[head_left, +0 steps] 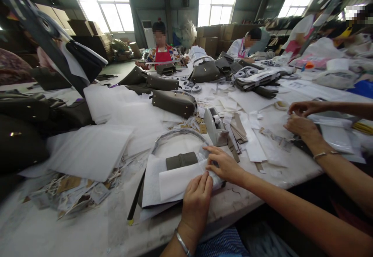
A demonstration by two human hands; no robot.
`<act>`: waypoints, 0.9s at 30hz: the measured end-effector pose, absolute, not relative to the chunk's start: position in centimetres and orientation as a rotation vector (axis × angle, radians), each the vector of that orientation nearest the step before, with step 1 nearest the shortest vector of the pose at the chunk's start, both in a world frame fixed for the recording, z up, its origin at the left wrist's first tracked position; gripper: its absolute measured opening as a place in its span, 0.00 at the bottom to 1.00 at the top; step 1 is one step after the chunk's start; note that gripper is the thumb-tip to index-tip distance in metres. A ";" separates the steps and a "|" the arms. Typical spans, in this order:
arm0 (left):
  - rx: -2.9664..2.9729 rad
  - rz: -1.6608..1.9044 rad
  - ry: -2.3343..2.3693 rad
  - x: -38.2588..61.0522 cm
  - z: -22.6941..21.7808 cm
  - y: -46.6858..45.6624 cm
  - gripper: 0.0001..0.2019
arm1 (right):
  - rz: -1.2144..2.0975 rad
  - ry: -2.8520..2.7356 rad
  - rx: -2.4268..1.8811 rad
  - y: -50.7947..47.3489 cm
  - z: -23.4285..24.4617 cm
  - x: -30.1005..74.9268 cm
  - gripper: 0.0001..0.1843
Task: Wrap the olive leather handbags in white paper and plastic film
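A dark grey handbag [181,159] lies flat at the table's near edge, mostly covered by a white wrapping sheet [171,183]. Its curved handle [175,134] is wrapped in pale film. My left hand [196,198], with a metal bangle on the wrist, lies flat on the sheet at the bag's right end, fingers together and stretched out. My right hand [224,164] sits just beyond it, fingers and thumb pinching crinkled clear wrap [208,158] at the bag's right edge.
A grey tape dispenser [215,126] stands behind my right hand, amid card strips [237,130]. Another person's hands [301,119] work at the right. More grey bags [174,102] and white sheets [90,152] cover the table [87,229]. Two people sit at the far side.
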State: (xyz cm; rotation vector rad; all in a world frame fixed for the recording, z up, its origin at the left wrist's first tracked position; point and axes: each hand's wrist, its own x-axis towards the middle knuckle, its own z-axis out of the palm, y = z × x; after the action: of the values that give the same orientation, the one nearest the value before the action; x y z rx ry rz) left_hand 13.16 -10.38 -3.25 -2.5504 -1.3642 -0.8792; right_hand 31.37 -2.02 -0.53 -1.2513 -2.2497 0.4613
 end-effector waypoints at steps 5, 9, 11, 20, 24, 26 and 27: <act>-2.556 -0.916 -1.438 13.3 -3.2 -10.4 0.18 | 0.467 -1.979 -1.274 -0.4 2.2 33.1 0.05; -2.537 -0.978 -1.430 13.3 -3.3 -10.4 0.18 | 0.599 -1.462 -1.561 4.2 4.8 35.6 0.14; -2.511 -1.007 -1.428 13.3 -3.5 -10.4 0.17 | 0.764 -1.321 -1.678 7.0 5.2 36.7 0.10; -2.482 -1.072 -1.428 13.5 -4.0 -10.3 0.15 | 1.450 -0.978 -1.798 13.4 5.0 38.1 0.11; -2.477 -1.096 -1.434 13.5 -4.0 -10.3 0.14 | 1.514 -0.863 -1.732 13.7 5.2 37.5 0.10; -2.460 -1.115 -1.427 13.6 -4.0 -10.2 0.14 | 1.485 -0.831 -1.686 13.5 5.4 37.2 0.09; -2.454 -1.123 -1.422 13.6 -4.0 -10.2 0.14 | 1.460 -0.822 -1.661 13.2 5.6 37.0 0.08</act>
State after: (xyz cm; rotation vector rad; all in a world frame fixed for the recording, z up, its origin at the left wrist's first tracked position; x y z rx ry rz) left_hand 13.58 -10.21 -4.03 -2.4541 -1.4217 -1.1228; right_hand 37.02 13.17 5.64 -1.6608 -0.8216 1.4599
